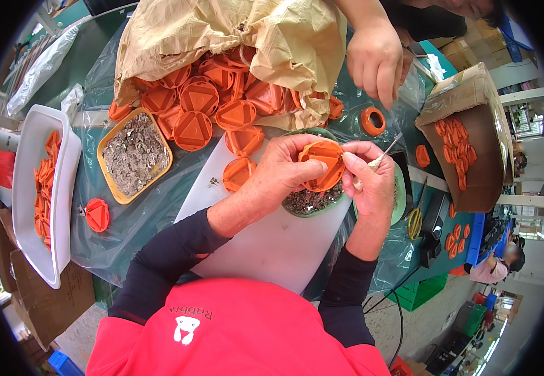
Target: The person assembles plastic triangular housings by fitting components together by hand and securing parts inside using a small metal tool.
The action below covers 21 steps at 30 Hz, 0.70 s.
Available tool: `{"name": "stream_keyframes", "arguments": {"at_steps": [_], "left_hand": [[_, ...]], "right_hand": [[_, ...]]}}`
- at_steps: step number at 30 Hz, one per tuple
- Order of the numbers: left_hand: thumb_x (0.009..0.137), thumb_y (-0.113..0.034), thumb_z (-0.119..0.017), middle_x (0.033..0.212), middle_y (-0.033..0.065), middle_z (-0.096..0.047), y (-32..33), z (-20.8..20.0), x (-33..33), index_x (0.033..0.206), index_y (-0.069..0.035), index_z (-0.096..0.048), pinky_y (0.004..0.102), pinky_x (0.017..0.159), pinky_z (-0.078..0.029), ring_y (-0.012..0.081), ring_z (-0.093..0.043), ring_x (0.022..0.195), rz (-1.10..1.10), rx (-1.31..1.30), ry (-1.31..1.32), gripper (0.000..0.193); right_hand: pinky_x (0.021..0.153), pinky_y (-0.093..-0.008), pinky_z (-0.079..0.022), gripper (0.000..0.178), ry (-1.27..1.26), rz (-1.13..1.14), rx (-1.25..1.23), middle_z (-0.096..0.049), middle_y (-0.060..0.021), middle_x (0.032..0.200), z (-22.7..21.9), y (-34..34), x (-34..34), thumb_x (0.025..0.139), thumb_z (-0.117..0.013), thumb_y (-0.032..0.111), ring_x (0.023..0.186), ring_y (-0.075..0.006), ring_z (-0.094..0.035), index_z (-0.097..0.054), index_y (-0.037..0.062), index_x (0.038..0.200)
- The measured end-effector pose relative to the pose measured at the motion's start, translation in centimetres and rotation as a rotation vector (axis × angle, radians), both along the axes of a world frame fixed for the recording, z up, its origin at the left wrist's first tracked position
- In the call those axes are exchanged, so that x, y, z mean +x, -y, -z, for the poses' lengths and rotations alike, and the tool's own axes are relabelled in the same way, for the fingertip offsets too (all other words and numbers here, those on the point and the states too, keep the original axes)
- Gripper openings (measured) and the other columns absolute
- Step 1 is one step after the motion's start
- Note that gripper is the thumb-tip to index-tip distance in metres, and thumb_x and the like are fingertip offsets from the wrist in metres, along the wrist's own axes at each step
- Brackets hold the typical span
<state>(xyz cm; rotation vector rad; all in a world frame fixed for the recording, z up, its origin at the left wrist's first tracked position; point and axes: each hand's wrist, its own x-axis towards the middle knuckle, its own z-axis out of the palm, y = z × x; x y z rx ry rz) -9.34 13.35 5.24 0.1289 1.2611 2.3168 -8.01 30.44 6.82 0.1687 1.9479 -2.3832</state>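
My left hand (pixel 276 172) pinches an orange round plastic piece (pixel 332 178) with a triangular recess, thumb across its face. My right hand (pixel 377 191) is closed around a slim tool with a pale handle and a thin metal shaft (pixel 392 146), which points up and to the right. Those right fingertips touch the piece's right edge. Below both hands sits a green bowl (pixel 314 215) of grey-brown scraps on a white board (pixel 259 250). Two similar orange pieces, one of them a round piece (pixel 238 174), lie left of my left hand.
A woven sack (pixel 222 28) spills many orange pieces at the far side. A yellow tray (pixel 123 195) of flakes and a white tub (pixel 71 163) stand left. Right are scissors (pixel 414 224), a cardboard box (pixel 472 88) with orange parts, and another person's hand (pixel 375 62).
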Motion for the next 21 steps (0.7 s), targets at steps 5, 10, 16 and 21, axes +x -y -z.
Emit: {"name": "stream_keyframes", "arguments": {"at_steps": [5, 10, 16, 21], "left_hand": [[0.076, -0.010, -0.062, 0.081, -0.0011, -0.062, 0.0, -0.3, -0.1, 0.108, -0.002, -0.061, 0.0163, 0.052, -0.040, 0.0028, -0.054, 0.061, -0.006, -0.033, -0.008, 0.033], [0.076, -0.011, -0.061, 0.078, -0.0011, -0.060, 0.0, 0.0, -0.2, 0.107, -0.002, -0.061, 0.0159, 0.049, -0.037, 0.0023, -0.052, 0.058, -0.001, -0.062, 0.012, 0.032], [0.077, -0.010, -0.061, 0.080, -0.0007, -0.061, 0.1, 0.3, -0.2, 0.108, -0.002, -0.059, 0.0163, 0.050, -0.040, 0.0025, -0.053, 0.059, 0.022, -0.080, 0.048, 0.032], [0.077, -0.010, -0.061, 0.085, 0.0003, -0.062, 0.0, 0.7, -0.2, 0.109, -0.002, -0.059, 0.0172, 0.053, -0.045, 0.0033, -0.055, 0.063, 0.010, -0.057, 0.083, 0.033]], "right_hand": [[0.034, -0.0167, -0.030, 0.010, 0.012, 0.013, 0.006, -0.057, -0.0025, 0.058, 0.1, 0.0, -0.2, 0.080, -0.061, 0.000, 0.041, -0.0053, -0.049, -0.062, -0.0028, 0.089], [0.033, -0.0173, -0.029, 0.010, 0.003, 0.057, 0.010, -0.055, -0.0029, 0.057, 0.1, 0.3, -0.1, 0.080, -0.061, 0.000, 0.041, -0.0058, -0.048, -0.062, -0.0039, 0.089], [0.034, -0.0183, -0.030, 0.010, -0.006, 0.047, -0.023, -0.055, -0.0036, 0.059, 0.1, 0.1, -0.3, 0.081, -0.061, 0.001, 0.041, -0.0070, -0.047, -0.061, -0.0046, 0.089], [0.036, -0.0174, -0.034, 0.011, -0.038, 0.008, -0.006, -0.056, -0.0027, 0.064, 0.3, 0.0, -0.2, 0.085, -0.058, 0.005, 0.044, -0.0050, -0.047, -0.060, -0.0036, 0.092]]}}
